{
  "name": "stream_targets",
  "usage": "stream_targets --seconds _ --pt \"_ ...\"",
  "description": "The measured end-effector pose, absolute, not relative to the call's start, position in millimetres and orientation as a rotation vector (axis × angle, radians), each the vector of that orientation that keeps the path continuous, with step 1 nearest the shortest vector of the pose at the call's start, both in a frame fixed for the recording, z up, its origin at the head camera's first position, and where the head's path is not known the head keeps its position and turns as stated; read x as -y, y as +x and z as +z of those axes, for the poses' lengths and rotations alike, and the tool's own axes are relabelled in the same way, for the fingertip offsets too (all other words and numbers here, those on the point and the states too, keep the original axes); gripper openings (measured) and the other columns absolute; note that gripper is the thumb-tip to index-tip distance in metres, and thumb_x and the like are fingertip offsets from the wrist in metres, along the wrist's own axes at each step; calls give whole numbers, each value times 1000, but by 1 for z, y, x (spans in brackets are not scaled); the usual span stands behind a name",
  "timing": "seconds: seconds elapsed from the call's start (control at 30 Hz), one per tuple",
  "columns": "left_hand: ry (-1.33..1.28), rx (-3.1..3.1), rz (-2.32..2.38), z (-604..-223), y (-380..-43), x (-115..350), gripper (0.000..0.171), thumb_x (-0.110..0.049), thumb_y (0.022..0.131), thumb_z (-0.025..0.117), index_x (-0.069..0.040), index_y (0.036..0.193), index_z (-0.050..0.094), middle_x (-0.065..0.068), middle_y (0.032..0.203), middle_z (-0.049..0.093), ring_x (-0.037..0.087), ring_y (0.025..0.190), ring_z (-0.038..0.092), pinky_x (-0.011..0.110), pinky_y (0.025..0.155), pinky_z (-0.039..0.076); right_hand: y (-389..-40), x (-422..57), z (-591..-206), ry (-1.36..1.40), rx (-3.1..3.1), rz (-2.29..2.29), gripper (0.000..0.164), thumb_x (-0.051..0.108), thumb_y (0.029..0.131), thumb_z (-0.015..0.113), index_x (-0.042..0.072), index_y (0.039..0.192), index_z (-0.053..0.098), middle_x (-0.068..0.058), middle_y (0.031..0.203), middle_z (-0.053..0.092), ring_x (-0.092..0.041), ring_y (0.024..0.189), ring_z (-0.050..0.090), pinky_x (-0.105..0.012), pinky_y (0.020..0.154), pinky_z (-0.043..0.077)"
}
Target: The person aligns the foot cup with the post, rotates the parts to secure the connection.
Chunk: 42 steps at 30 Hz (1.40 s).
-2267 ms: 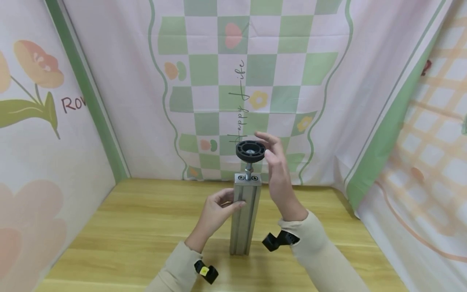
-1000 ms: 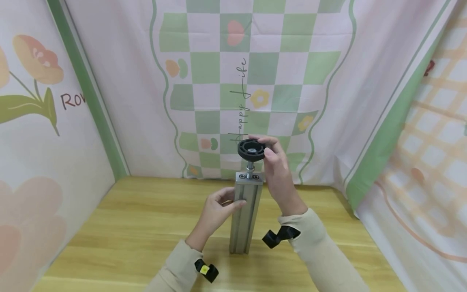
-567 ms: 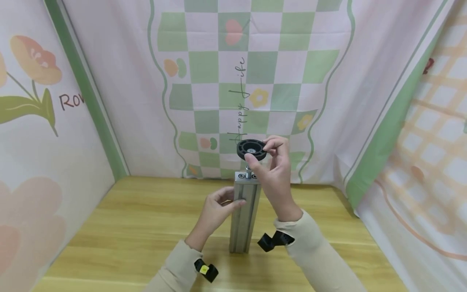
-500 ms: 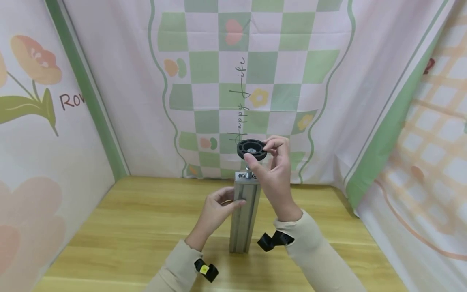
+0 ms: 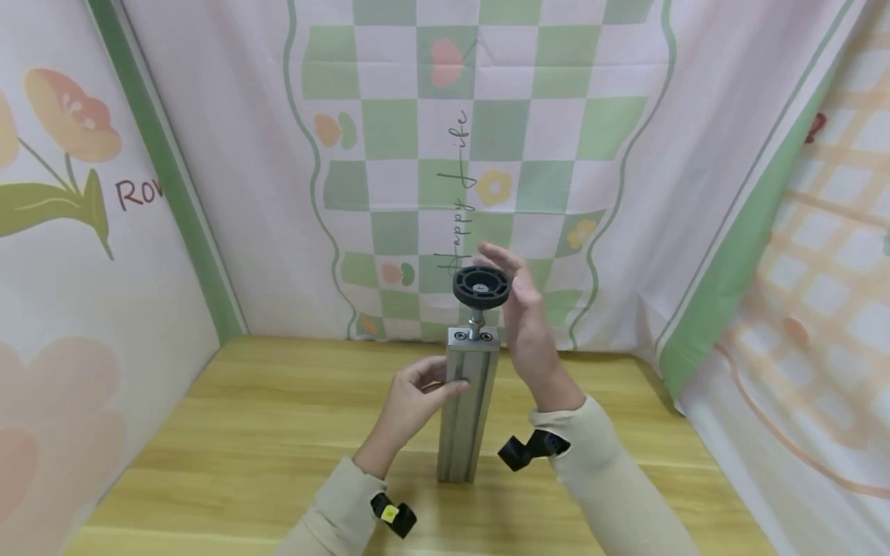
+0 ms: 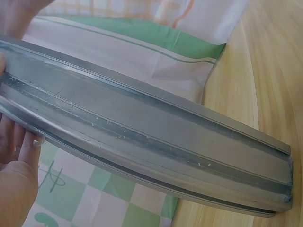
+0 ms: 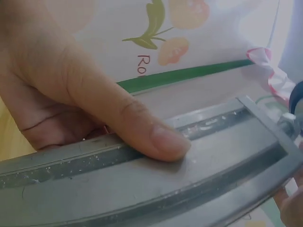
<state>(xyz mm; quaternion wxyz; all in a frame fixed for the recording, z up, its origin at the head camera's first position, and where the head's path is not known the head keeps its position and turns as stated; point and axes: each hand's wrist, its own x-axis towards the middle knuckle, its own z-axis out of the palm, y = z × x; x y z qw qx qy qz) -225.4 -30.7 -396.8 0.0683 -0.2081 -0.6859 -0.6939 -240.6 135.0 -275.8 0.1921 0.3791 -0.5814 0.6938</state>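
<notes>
A grey aluminium extrusion (image 5: 466, 409) stands upright on the table, a metal plate with two screws on its top end. From that plate a threaded stud carries a round black levelling foot (image 5: 481, 287). My left hand (image 5: 406, 401) grips the extrusion a little below its top, thumb on the front and fingers behind; the right wrist view shows the thumb (image 7: 165, 142) flat along the metal. Beside the levelling foot is my right hand (image 5: 531, 332), its fingers extended behind the rim and its thumb at the rim's right edge. In the left wrist view the extrusion (image 6: 142, 123) runs across the picture.
The wooden table (image 5: 278, 432) extends on both sides of the extrusion. Close behind hangs a checkered green and white curtain (image 5: 389, 127), with printed cloth on the left and right. A black camera mount sits on each sleeve.
My right thumb has left the front of the levelling foot for its right side, and the fingers have straightened out past the back of the rim. The left hand keeps its hold.
</notes>
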Motion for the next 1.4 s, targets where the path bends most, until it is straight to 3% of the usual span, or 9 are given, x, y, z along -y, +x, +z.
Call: stream_targets --seconds 0.1,0.3,0.8,1.03,1.2,1.4 --pt "-618 2073 -2080 -397 -224 31 31 -17 88 81 -8 116 72 7 102 72 20 97 68 30 89 57 -243 -139 -276 1163 1617 2066 49 33 108 23 13 145 49 -10 151 44 -39 140 31 -50 120 11" --pt "-620 2072 -2075 -397 -224 30 32 -18 87 81 -8 115 72 6 102 72 20 97 68 30 88 58 -247 -144 -277 1254 1613 2150 51 26 108 18 9 140 53 -16 148 48 -35 142 33 -50 120 16" --pt "-618 2075 -2084 -396 -224 30 32 -18 87 81 -9 117 72 6 102 72 21 97 68 31 89 57 -247 -145 -277 1237 1561 2160 36 23 105 32 19 126 61 -13 139 55 -38 134 42 -51 118 17" --pt "-600 2094 -2074 -397 -224 30 33 -21 88 81 -9 117 71 6 103 72 21 97 67 29 90 57 -243 -145 -281 1120 1539 2039 27 12 98 39 15 117 58 -16 135 55 -33 126 48 -39 114 30" --pt "-612 2081 -2078 -396 -224 30 34 -20 87 81 -9 117 71 7 103 72 22 98 68 31 91 57 -235 -142 -281 1015 1551 1962 18 8 93 49 14 109 52 -16 132 48 -30 116 51 -30 97 48" --pt "-617 2090 -2075 -397 -225 31 33 -20 88 81 -10 118 71 6 104 72 21 98 68 31 90 57 -230 -137 -280 986 1544 1774 21 1 86 63 -2 100 47 -7 116 42 -26 109 43 -28 93 45"
